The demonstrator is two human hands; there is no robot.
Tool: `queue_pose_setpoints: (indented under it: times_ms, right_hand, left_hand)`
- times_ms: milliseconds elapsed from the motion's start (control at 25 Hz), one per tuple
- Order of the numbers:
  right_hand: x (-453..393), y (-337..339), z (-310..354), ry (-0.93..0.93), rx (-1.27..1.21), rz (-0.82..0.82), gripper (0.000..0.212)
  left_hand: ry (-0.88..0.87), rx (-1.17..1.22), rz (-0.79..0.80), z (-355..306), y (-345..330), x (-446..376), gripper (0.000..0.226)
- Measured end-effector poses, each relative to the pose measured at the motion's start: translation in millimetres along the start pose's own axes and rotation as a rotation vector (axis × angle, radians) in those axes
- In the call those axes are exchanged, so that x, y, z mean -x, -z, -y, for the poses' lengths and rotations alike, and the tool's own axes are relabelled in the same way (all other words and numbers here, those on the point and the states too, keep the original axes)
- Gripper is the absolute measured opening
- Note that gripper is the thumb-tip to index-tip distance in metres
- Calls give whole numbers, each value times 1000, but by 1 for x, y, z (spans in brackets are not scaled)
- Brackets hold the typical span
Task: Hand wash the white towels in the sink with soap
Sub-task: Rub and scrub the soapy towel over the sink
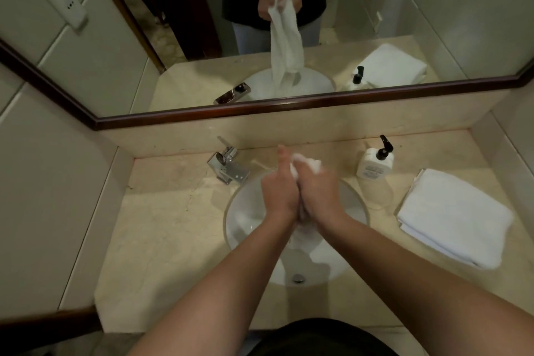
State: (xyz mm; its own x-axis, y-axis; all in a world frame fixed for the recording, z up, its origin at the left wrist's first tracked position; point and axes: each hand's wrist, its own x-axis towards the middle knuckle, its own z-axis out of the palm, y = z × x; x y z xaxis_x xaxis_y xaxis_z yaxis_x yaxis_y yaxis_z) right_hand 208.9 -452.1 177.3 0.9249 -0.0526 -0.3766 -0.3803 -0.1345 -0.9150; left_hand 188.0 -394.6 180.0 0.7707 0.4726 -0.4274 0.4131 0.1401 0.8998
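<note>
i saw both hands pressed together over the sink (239,228), left hand (279,191) and right hand (319,189) each with a closed grip on the white towel (313,165), which hung down into the basin. a folded towel (453,218) lay on the bench (161,228) at right, soap bottle (374,163) just beside it, faucet (228,166) at left.

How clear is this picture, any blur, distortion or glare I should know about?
Head view: wide-angle bending curves the mirror frame and counter edges; lighting is dim and warm, with soft shadows in the sink; the left hand and right hand gripping the wet towel look slightly motion-blurred; mild glare sits on the faucet; the folded towel stays fairly sharp.
</note>
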Motion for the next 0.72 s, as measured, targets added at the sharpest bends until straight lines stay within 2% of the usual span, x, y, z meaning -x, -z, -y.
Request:
queue_pose_setpoints:
  times_ms: [80, 160, 200, 360, 520, 640, 720]
  right_hand:
    - [8, 3, -4, 13, 40, 69, 38]
    - [11, 11, 2, 12, 18, 67, 37]
    - [14, 14, 5, 26, 8, 77, 36]
    - [23, 21, 7, 133, -21, 161, 36]
    - [21, 16, 12, 123, -25, 65, 52]
    - [34, 8, 4, 147, 21, 67, 55]
    - [20, 11, 11, 68, -7, -31, 59]
  left_hand:
    - [-25, 55, 18, -4, 2, 2, 61]
    - [-9, 135, 39, -6, 2, 5, 38]
    - [22, 143, 30, -8, 3, 5, 34]
    - [121, 166, 13, -8, 3, 7, 51]
    - [75, 147, 20, -4, 0, 13, 65]
    - [140, 222, -35, -5, 4, 6, 62]
    - [63, 120, 22, -2, -2, 13, 61]
